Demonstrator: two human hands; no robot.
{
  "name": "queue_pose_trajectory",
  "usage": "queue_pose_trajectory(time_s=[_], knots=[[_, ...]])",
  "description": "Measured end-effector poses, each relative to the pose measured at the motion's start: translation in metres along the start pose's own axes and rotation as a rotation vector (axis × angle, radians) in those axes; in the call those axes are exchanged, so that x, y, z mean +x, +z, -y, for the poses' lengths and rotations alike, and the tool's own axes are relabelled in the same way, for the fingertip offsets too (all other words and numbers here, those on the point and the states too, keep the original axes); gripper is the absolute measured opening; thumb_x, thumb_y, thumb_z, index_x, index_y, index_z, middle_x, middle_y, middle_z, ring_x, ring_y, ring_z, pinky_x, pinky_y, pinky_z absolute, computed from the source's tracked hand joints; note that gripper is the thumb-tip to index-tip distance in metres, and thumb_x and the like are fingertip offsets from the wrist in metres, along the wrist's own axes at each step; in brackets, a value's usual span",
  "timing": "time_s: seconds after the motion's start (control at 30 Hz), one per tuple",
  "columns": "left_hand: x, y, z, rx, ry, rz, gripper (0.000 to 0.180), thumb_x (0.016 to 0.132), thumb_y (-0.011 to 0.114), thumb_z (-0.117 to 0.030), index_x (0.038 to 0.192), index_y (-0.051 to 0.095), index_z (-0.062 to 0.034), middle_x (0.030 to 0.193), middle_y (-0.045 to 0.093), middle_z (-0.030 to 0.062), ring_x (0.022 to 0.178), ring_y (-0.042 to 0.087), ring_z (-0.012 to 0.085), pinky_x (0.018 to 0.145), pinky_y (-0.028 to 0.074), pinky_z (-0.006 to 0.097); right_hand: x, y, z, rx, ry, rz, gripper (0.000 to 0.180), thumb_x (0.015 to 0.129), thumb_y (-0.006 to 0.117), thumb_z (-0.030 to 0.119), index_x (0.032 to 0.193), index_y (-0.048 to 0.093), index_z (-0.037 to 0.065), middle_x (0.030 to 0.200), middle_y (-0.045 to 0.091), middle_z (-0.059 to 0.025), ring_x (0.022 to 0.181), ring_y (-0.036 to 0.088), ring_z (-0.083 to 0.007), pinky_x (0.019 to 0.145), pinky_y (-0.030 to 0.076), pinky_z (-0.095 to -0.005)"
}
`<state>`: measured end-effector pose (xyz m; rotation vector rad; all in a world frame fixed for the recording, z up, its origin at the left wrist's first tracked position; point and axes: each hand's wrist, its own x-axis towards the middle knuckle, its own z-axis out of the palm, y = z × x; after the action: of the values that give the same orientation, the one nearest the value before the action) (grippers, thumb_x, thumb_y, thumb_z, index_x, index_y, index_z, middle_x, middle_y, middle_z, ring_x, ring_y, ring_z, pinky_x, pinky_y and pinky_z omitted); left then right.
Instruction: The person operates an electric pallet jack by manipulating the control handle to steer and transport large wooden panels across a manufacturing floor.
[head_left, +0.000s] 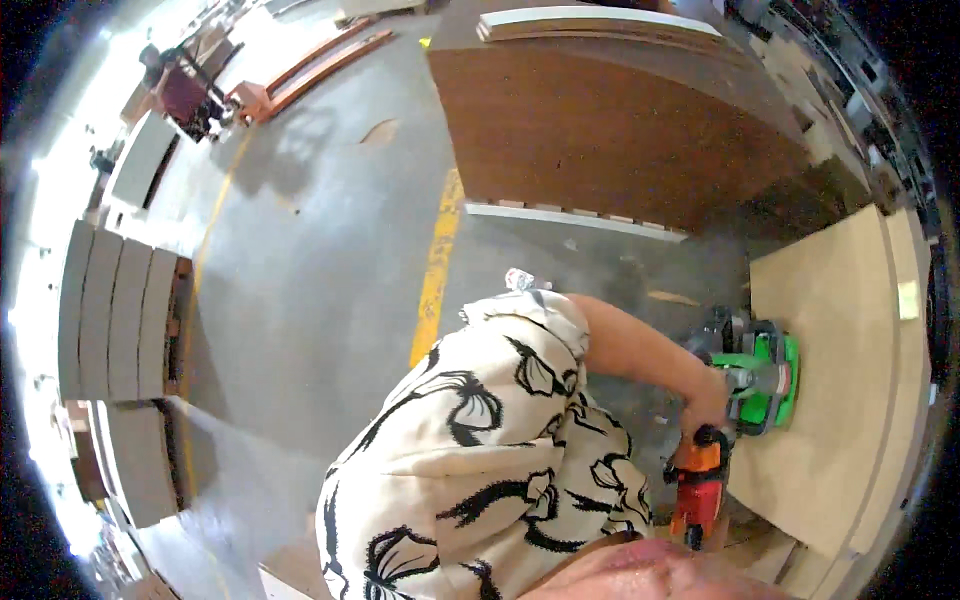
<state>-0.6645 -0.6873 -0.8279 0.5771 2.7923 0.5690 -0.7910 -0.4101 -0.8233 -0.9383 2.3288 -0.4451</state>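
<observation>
My left arm reaches out to the right, and my left hand (708, 405) is closed on a power tool. Part of the tool is a green and black body (765, 378) with a grey piece at its middle. On the near side of my hand is an orange and red part (698, 490), and I cannot tell whether it belongs to the same tool. Its green end stands against the edge of a pale wooden panel stack (825, 340). My fingers are mostly hidden behind the hand and the tool. My right hand does not show.
A large brown board stack (600, 120) stands ahead on a pale support, with white-edged strips (600, 25) on top. Grey panel stacks (120, 310) line the left. Farther off, a person (185, 95) is beside an orange pallet jack (300, 75). A yellow line (437, 270) crosses the concrete floor.
</observation>
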Motion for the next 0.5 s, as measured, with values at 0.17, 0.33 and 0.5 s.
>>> queue_pose_trajectory(time_s=[0.17, 0.33, 0.5], knots=[[-0.032, -0.018, -0.013, 0.022, -0.051, 0.089, 0.073, 0.055, 0.068, -0.069, 0.103, 0.064, -0.0147, 0.100, 0.064, 0.0052, 0.088, 0.061, 0.0239, 0.075, 0.047, 0.037, -0.022, -0.005, 0.004, -0.006, 0.072, 0.019, 0.030, 0.088, 0.054, 0.021, 0.109, 0.052, -0.001, 0.090, 0.062, -0.0133, 0.082, 0.059, -0.0233, 0.074, 0.047, -0.0363], [-0.020, -0.011, -0.006, 0.106, -0.072, -0.058, 0.082, 0.049, 0.067, -0.074, 0.099, 0.066, -0.0089, 0.098, 0.064, 0.0048, 0.088, 0.061, 0.0247, 0.070, 0.048, 0.037, -0.062, -0.007, -0.002, 0.042, 0.143, 0.023, 0.031, 0.086, 0.056, 0.019, 0.111, 0.052, 0.001, 0.092, 0.062, -0.0110, 0.084, 0.059, -0.0216, 0.075, 0.047, -0.0354], [-0.029, -0.008, -0.012, 0.101, -0.074, -0.071, 0.082, 0.046, 0.067, -0.075, 0.098, 0.067, -0.0122, 0.099, 0.063, 0.0049, 0.095, 0.058, 0.0235, 0.075, 0.045, 0.040, -0.061, -0.015, -0.024, 0.474, 0.177, 0.166, 0.033, 0.085, 0.058, 0.018, 0.114, 0.052, 0.003, 0.093, 0.062, -0.0088, 0.086, 0.059, -0.0199, 0.077, 0.048, -0.0344]])
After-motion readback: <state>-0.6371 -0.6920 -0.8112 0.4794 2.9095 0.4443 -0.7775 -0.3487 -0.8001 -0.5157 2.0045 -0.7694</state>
